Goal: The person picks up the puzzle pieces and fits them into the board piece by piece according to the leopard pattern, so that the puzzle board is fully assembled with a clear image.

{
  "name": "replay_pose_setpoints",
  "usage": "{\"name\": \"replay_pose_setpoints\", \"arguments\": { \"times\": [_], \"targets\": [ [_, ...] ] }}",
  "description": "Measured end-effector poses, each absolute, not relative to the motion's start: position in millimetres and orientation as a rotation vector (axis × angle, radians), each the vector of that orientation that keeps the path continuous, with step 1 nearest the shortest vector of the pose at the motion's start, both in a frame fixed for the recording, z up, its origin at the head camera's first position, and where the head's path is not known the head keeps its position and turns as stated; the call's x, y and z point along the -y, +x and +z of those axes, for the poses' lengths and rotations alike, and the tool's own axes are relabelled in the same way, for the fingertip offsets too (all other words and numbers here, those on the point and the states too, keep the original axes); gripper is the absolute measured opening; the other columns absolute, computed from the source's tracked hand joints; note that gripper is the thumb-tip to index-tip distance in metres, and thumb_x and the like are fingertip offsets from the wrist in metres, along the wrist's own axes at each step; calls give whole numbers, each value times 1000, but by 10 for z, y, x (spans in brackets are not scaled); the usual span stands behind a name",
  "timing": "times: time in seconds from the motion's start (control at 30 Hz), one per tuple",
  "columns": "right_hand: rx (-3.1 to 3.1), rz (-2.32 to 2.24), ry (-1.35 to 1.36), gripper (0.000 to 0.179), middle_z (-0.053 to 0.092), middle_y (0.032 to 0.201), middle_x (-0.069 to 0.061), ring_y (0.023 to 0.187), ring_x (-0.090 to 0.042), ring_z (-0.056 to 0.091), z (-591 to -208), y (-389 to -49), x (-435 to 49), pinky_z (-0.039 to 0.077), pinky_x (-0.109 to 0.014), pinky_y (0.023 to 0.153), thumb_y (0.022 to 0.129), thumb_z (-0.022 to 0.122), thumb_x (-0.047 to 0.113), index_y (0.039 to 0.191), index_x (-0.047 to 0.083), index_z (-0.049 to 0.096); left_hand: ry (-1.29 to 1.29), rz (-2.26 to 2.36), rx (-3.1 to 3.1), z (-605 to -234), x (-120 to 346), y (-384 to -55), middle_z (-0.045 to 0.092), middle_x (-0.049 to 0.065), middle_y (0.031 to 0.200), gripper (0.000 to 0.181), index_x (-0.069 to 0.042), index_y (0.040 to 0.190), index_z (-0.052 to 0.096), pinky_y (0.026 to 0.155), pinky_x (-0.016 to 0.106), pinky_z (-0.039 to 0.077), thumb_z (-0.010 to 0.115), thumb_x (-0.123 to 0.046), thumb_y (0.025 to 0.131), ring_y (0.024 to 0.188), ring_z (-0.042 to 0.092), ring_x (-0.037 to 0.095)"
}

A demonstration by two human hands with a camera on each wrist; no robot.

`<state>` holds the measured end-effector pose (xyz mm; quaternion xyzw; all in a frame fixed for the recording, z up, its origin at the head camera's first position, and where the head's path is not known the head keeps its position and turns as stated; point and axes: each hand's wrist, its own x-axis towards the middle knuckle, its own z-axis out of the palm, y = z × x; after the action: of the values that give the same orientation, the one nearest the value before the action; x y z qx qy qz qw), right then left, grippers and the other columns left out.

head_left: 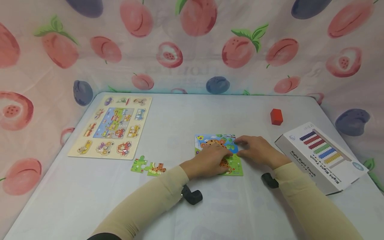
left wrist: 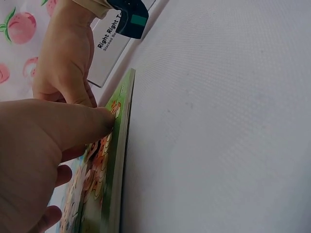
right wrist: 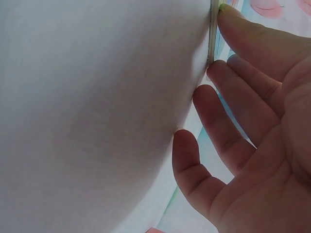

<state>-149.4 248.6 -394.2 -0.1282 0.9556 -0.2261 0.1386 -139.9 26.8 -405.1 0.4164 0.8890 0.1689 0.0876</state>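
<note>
A small jigsaw puzzle (head_left: 237, 165) with a spotted animal on green and blue lies mid-table. Over its middle is my left hand (head_left: 210, 159), covering part of the picture. In the left wrist view its thumb (left wrist: 92, 124) presses on the puzzle's face near the lower edge. My right hand (head_left: 256, 150) is at the upper right edge, thumb and fingertips touching the board. In the right wrist view the fingers (right wrist: 240, 102) are spread and loosely bent beside the board's edge (right wrist: 213, 36). Left of the puzzle lie a green jigsaw piece (head_left: 138, 164) and a green-and-orange piece (head_left: 155, 169).
A wooden vehicle puzzle board (head_left: 100, 150) lies at the far left. At the back right stands a red block (head_left: 276, 117). A white "Right Right Touch" box (head_left: 300, 156) lies at the right, close to my right forearm. A fruit-print cloth (head_left: 192, 50) hangs behind the table.
</note>
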Motion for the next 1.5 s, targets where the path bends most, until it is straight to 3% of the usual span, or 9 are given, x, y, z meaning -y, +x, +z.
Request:
{"name": "replay_pose_setpoints", "arguments": {
  "times": [0.33, 1.5],
  "targets": [
    [-2769, -663, -384, 48, 62, 131, -18, 123, -39, 53, -3960, -1490, -2493, 38, -59, 103, 89, 74, 17, 134, 7, 62, 1236, 549, -2612, -4059, -269, -1411, 65, -8, 127, 46, -14, 134, 64, 102, 36, 39, 73, -33, 92, 120, 50, 17],
    [-2763, -663, -398, 47, 61, 133, -18, 124, -40, 52, -3927, -1498, -2494, 37, -60, 104, 90, 72, 17, 135, 6, 61, 1203, 534, -2595, -4023, -261, -1443, 66, -10, 126, 44, -17, 131, 65, 105, 37, 36, 73, -36, 92, 123, 50, 17]
  ]
}}
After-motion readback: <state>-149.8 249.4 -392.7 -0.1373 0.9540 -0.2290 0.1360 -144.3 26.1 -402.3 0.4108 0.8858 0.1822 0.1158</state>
